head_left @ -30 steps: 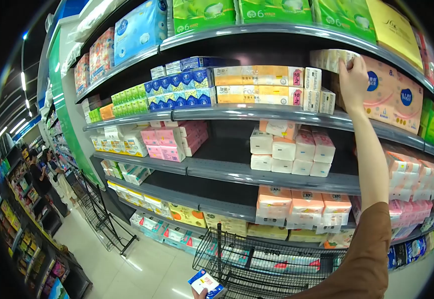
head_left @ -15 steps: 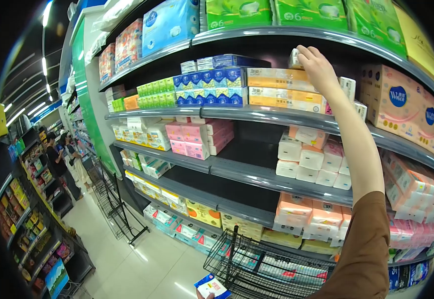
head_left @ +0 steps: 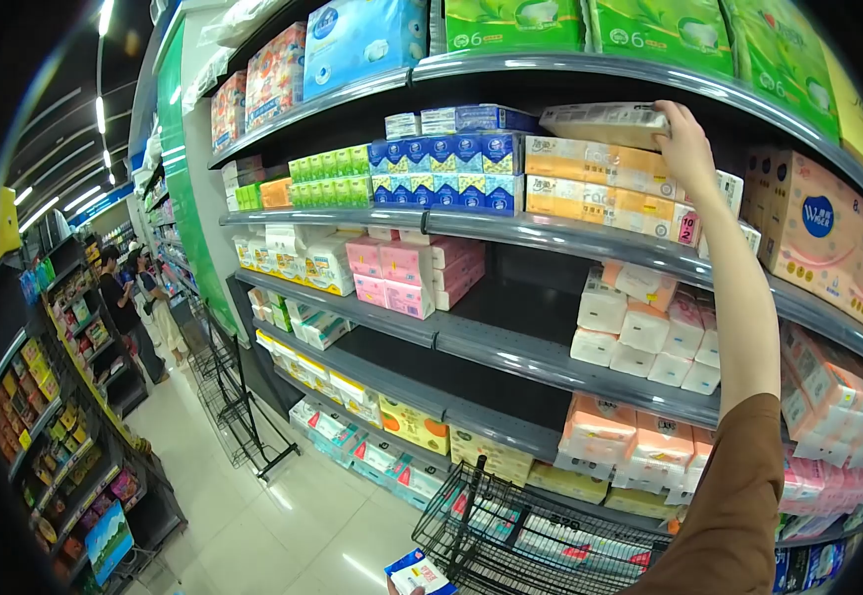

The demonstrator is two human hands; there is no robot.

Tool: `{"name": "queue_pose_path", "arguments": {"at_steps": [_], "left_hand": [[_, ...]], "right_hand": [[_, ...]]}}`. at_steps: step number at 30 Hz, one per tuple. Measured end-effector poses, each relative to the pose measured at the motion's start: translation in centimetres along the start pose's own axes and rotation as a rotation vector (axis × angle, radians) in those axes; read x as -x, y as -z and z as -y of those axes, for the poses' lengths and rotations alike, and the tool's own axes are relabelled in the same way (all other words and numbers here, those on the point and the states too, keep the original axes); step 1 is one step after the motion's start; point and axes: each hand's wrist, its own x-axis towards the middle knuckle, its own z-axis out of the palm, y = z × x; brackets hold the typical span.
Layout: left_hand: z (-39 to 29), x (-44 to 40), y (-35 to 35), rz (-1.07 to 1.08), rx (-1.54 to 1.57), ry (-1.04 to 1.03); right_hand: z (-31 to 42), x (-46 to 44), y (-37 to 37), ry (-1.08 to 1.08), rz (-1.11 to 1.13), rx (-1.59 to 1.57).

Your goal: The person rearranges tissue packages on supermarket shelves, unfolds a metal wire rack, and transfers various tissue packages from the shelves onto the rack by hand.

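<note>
Two hands are in view, each on a wrapped paper product, against dark metal shelves (head_left: 511,362) with smooth, glossy front lips. The right hand (head_left: 684,147), at the end of a bare forearm and a brown cloth sleeve (head_left: 724,496), has its fingers and thumb closed on the near end of a long pack (head_left: 600,121). That long pack is a narrow, pale block with a printed end, lying slantwise just above the upper of two orange-and-white rows (head_left: 590,159); whether they touch, I cannot tell.

The left hand (head_left: 393,587), mostly cut off by the bottom edge, grips a flat pack (head_left: 424,572), rectangular, white with blue borders.

On the same shelf as the rows stand blue boxes (head_left: 446,154), small green packets (head_left: 327,174) and a large pink carton (head_left: 823,238) with blue ovals. The shelf below bears soft-cornered pink packs (head_left: 397,260) and stacked white packs (head_left: 640,327) in shiny film. At the bottom, an open black wire basket (head_left: 441,521) shows lower-shelf goods through its mesh; I cannot make out any contents of its own.
</note>
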Motion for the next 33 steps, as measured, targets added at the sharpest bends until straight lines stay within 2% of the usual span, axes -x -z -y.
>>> {"name": "queue_pose_path", "arguments": {"at_steps": [2,6,9,12,15,16,19,20,23,24,25,27,31,33], "left_hand": [[-0.4,-0.8,-0.1,0.01,-0.013,0.002],[-0.7,-2.1,0.0,0.03,-0.037,0.024],[-1.0,-3.0,-0.3,0.051,-0.05,0.037],[-1.3,-3.5,-0.6,0.073,-0.066,0.042],[-1.4,-3.7,-0.8,0.088,-0.076,0.046],[-1.4,-3.7,-0.8,0.092,-0.078,0.047],[-1.4,-3.6,-1.0,0.101,-0.089,0.052],[-1.3,-3.5,-1.0,0.105,-0.092,0.053],[-1.1,-3.5,-0.9,0.116,-0.102,0.052],[-1.0,-3.6,-1.0,0.121,-0.106,0.051],[-1.0,-3.6,-1.0,0.124,-0.11,0.051],[-0.7,-3.6,-0.9,0.133,-0.12,0.053],[0.2,-3.8,-1.2,0.16,-0.15,0.048],[0.8,-3.9,-1.2,0.169,-0.159,0.045]], "right_hand": [[-1.1,-0.3,0.6,-0.077,-0.029,-0.067],[-3.6,-1.2,1.1,-0.318,0.06,-0.139],[-5.5,-1.9,-0.3,-0.317,0.048,-0.047],[-5.0,-3.0,-1.0,-0.439,0.157,0.15],[-2.1,-1.9,-0.8,-0.423,0.186,0.266],[-2.0,-1.8,-1.4,-0.404,0.251,0.386],[-0.1,-0.3,-1.2,-0.191,0.229,0.861],[-0.1,-0.5,-0.8,-0.17,0.31,0.922],[-1.2,1.2,1.0,-0.06,0.034,0.895],[0.8,1.7,3.1,-0.203,0.14,0.903],[0.9,2.3,4.0,-0.33,0.136,0.859],[-1.9,3.7,4.8,-0.483,0.192,0.541],[-5.3,4.9,7.4,-0.56,0.348,0.411],[-6.7,5.6,8.0,-0.492,0.12,0.381]]}}
